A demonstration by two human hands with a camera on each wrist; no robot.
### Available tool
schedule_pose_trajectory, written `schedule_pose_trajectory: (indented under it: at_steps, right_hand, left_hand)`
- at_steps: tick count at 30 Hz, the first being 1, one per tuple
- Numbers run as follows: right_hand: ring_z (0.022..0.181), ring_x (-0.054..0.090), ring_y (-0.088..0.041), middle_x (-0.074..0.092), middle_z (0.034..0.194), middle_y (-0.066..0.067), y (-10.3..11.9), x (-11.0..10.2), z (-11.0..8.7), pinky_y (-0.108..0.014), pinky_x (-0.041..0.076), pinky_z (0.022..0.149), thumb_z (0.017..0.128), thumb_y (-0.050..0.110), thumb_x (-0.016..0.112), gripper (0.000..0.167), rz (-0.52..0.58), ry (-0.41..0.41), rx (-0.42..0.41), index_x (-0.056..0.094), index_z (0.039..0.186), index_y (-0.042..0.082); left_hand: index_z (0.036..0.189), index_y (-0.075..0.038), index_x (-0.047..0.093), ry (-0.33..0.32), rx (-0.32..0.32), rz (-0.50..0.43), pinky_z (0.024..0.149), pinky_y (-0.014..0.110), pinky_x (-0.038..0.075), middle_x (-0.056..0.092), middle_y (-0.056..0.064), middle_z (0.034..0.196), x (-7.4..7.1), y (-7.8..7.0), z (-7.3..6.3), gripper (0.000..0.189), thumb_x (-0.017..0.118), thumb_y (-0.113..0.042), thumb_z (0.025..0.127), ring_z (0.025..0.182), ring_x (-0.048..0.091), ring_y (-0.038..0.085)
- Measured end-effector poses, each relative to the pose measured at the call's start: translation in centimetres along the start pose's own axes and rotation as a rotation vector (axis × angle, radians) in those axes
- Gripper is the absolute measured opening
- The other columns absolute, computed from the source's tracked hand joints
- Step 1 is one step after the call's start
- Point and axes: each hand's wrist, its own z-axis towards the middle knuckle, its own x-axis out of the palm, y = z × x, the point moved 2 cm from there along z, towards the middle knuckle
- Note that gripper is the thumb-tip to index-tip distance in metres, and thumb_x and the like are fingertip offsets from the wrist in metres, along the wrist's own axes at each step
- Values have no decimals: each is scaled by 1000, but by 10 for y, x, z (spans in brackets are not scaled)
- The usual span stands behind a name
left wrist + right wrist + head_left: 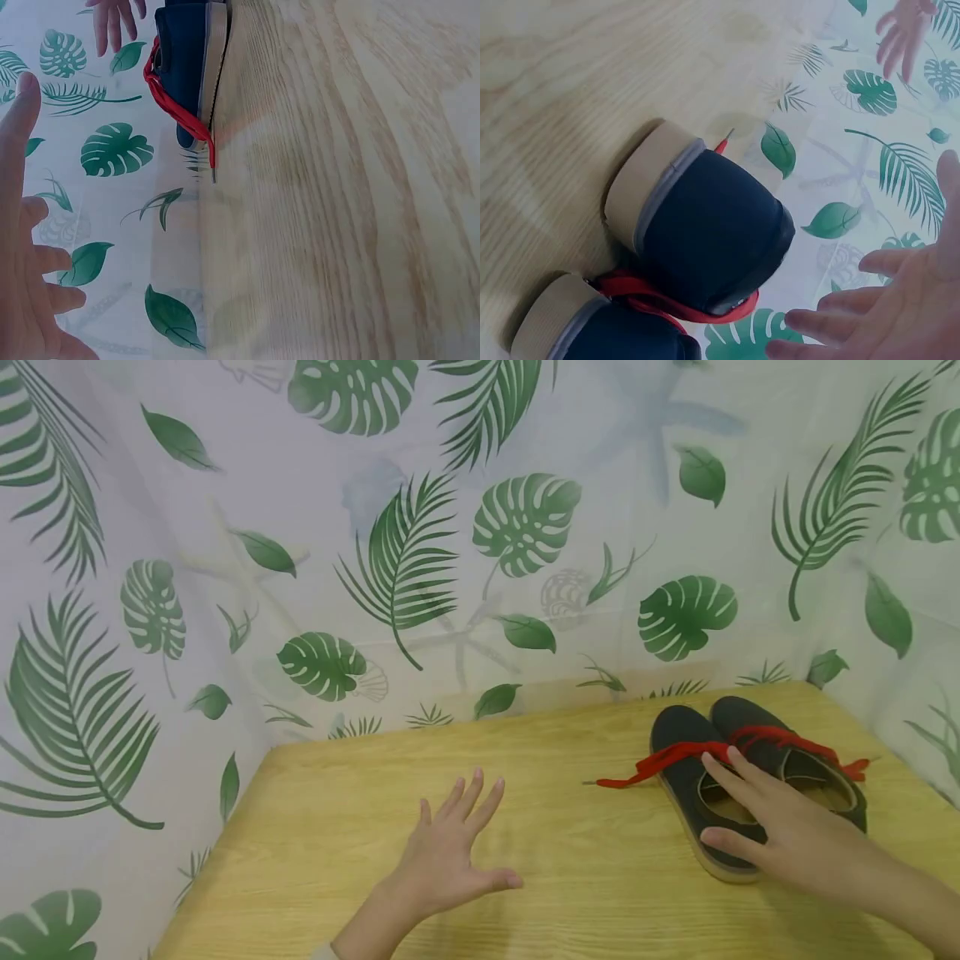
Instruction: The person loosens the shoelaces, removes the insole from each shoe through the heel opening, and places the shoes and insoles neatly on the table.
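A pair of dark navy shoes stands side by side at the right of the wooden table, toes toward the back wall. The left shoe (681, 727) has a red lace (660, 760) trailing off its side onto the wood. On the right shoe (738, 714) another red lace (795, 739) lies across the top. My right hand (787, 827) hovers over the shoes with fingers spread, overlapping their openings in the head view. To the left, my left hand (450, 856) is held above the table, fingers spread and holding nothing. Pale soles show in the right wrist view.
The light wooden table (360, 810) reaches back to a wall sheet (450, 560) printed with green leaves, which also hangs along both sides. The shoes stand near the table's back right corner.
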Motion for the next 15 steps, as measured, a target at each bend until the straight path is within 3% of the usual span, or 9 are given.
schedule_pose_trajectory:
  at_steps: [3, 8, 12, 15]
  right_hand:
    - [118, 35, -63, 14, 152, -30, -1, -4, -1, -51, 51, 58, 93, 50, 53, 82, 25, 18, 40, 10, 153, 14]
    - [119, 34, -63, 19, 148, -35, -6, -9, 0, -66, 45, 72, 92, 51, 53, 87, 22, 3, 78, 11, 152, 4]
    - [122, 30, -61, 24, 144, -39, -13, -10, 3, -73, 35, 83, 93, 52, 52, 88, 66, -9, 125, 12, 150, -3]
    - [116, 40, -59, 27, 138, -43, -18, -11, 3, -71, 39, 81, 95, 50, 49, 86, 116, -32, 149, 14, 148, -8]
  left_hand:
    - [151, -35, 5, 2, -19, -70, 102, 72, 20, 13, 5, 157, 1, 0, 2, 96, 33, -86, 74, 142, 21, 34]
    - [151, -35, 11, -3, -63, -197, 105, 59, 33, 23, 0, 155, 0, -2, 6, 89, 54, -68, 82, 137, 34, 27]
    - [151, -36, 15, 20, -121, -316, 101, 56, 40, 29, -3, 153, 3, -3, 9, 85, 59, -63, 83, 136, 36, 27]
    - [150, -34, 19, 46, -140, -440, 103, 54, 38, 33, -1, 151, 7, -4, 12, 85, 59, -64, 82, 134, 39, 27]
